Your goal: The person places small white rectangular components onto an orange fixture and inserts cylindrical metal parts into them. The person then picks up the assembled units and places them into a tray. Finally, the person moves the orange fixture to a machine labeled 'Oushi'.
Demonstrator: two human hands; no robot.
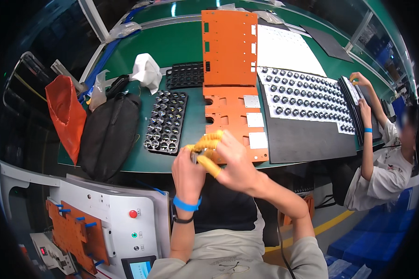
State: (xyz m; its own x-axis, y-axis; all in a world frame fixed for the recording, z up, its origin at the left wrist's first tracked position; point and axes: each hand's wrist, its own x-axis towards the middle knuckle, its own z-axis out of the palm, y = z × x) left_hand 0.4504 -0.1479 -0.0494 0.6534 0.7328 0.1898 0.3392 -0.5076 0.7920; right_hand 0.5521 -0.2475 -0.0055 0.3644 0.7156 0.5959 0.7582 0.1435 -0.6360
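My left hand (189, 176) and my right hand (235, 162) meet over the near edge of the table, fingers closed together. Yellow finger covers sit on several fingertips. A small, partly shiny piece shows between the hands, mostly hidden by the fingers, and its kind is unclear. Just beyond lies an orange fixture plate (228, 103) with cut-outs and white square plates (254, 119) along its right side. Its orange lid (229, 49) stands behind it. Left of the fixture, a black tray (166, 122) holds rows of round, shiny, lens-like parts.
A second black tray (185, 76) lies farther back. Rows of black round parts sit on white strips (307, 95) over a black board (307, 142) at right, where another person (381, 158) works. A black bag (111, 135) lies left; a white machine (121, 218) stands lower left.
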